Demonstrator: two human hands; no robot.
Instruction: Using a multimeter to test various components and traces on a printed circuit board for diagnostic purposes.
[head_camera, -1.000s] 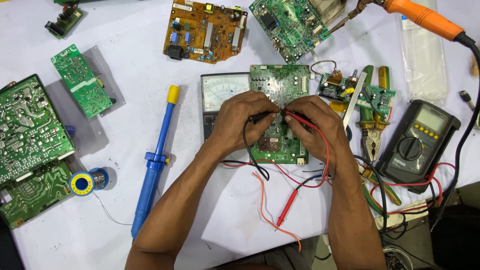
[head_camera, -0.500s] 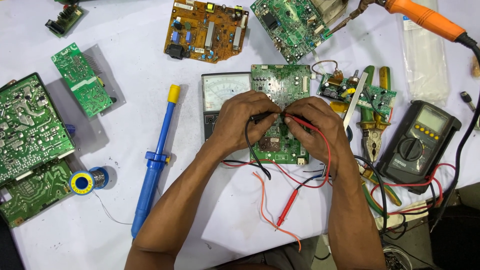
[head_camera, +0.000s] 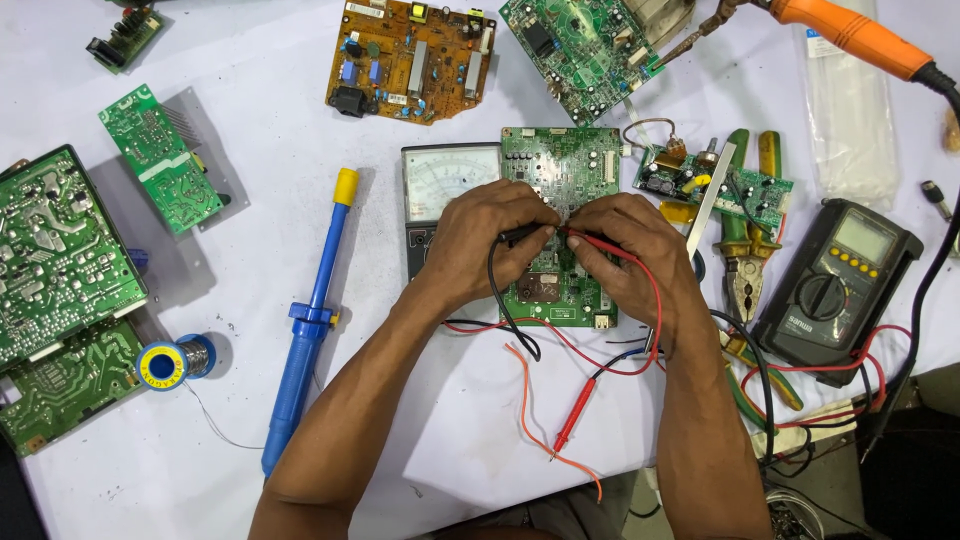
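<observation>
A green circuit board (head_camera: 562, 170) lies in the middle of the white table, partly over an analog meter (head_camera: 447, 180). My left hand (head_camera: 485, 235) pinches a black test probe (head_camera: 525, 233) whose tip points right onto the board. My right hand (head_camera: 632, 248) grips a red test probe (head_camera: 600, 240) with its tip pointing left, close to the black one. Black and red leads (head_camera: 510, 325) loop down from both hands across the table. A spare red probe (head_camera: 575, 415) lies loose below.
A blue and yellow desoldering pump (head_camera: 310, 320) lies to the left, next to a solder spool (head_camera: 170, 362) and several green boards (head_camera: 55, 260). To the right are a digital multimeter (head_camera: 835, 290), pliers (head_camera: 745, 270), a small board (head_camera: 715, 185) and an orange soldering iron (head_camera: 850, 35). An orange-brown board (head_camera: 410, 60) sits at the top.
</observation>
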